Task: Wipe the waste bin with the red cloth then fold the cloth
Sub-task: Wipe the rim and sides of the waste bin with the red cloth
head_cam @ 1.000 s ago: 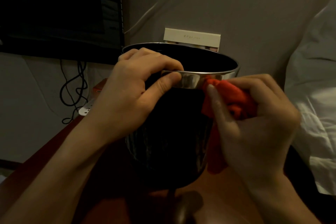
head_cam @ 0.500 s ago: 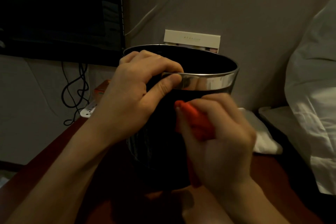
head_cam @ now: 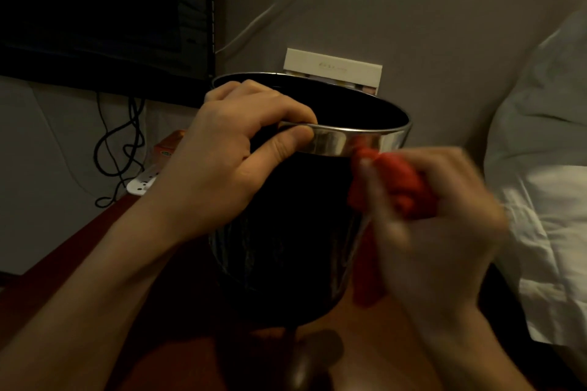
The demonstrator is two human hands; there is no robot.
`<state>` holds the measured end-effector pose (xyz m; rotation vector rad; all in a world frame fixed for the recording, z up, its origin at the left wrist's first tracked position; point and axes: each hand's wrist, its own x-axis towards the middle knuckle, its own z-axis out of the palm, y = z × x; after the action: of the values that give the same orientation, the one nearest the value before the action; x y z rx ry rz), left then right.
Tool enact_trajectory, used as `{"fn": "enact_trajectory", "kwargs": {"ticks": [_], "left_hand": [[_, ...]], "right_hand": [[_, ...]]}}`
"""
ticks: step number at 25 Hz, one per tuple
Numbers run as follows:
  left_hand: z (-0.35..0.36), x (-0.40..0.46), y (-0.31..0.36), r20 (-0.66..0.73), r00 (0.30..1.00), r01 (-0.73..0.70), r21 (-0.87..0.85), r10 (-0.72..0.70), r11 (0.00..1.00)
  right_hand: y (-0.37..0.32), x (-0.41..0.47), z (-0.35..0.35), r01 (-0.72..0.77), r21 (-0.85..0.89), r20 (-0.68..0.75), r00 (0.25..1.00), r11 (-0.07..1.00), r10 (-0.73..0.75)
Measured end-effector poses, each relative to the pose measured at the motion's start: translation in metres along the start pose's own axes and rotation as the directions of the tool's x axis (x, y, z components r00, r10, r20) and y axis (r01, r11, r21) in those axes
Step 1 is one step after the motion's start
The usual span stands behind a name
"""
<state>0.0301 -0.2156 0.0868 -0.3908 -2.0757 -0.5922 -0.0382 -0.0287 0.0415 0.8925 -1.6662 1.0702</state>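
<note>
Your left hand (head_cam: 219, 165) pinches the chrome rim of the black waste bin (head_cam: 279, 232) standing on the reddish surface (head_cam: 374, 355), while your blurred right hand (head_cam: 441, 219) clutches the bunched red cloth (head_cam: 397, 181) against its right side.

The left hand (head_cam: 222, 162) reaches in from the lower left, forearm bare, and pinches the bin (head_cam: 286, 247) rim: fingers curl over the top edge into the opening, thumb pressed flat on the outer band. The right hand (head_cam: 438, 216), blurred, comes up from the lower right with its back to the camera. Its grip is closed around the bunched cloth (head_cam: 397, 181), pressed to the bin's right side just below the rim.
</note>
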Motion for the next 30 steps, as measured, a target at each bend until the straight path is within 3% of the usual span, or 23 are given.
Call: {"fn": "enact_trajectory", "kwargs": {"ticks": [2,6,11,17,22,26,30], "left_hand": [[0.0,0.0,0.0,-0.004,1.0,0.007,0.008,-0.007,1.0],[0.001,-0.001,-0.001,0.0,1.0,0.01,0.001,-0.01,1.0],[0.0,0.0,-0.003,0.002,1.0,0.007,0.01,-0.007,1.0],[-0.003,-0.001,-0.003,0.003,1.0,0.031,0.01,-0.031,0.999],[0.02,-0.002,0.016,0.018,0.999,-0.031,0.209,0.028,0.977],[0.014,-0.002,0.007,-0.012,1.0,0.023,0.063,-0.023,0.998],[0.001,-0.003,-0.003,-0.023,0.993,0.109,-0.129,-0.113,0.986]], "right_hand": [[0.002,0.003,-0.003,-0.022,0.003,-0.034,0.999,1.0,0.022],[-0.009,-0.017,0.011,0.039,0.042,0.107,0.993,0.998,-0.043],[0.003,-0.007,0.001,-0.067,0.077,0.008,0.998,0.995,0.066],[-0.012,-0.03,0.017,-0.011,0.085,0.148,0.989,0.996,-0.002],[-0.013,-0.008,0.001,-0.108,0.113,0.026,0.994,0.988,0.106],[0.003,0.009,-0.014,-0.212,0.098,-0.112,0.969,0.972,0.222],[0.005,0.012,-0.016,-0.22,0.109,-0.107,0.967,0.969,0.232]]}}
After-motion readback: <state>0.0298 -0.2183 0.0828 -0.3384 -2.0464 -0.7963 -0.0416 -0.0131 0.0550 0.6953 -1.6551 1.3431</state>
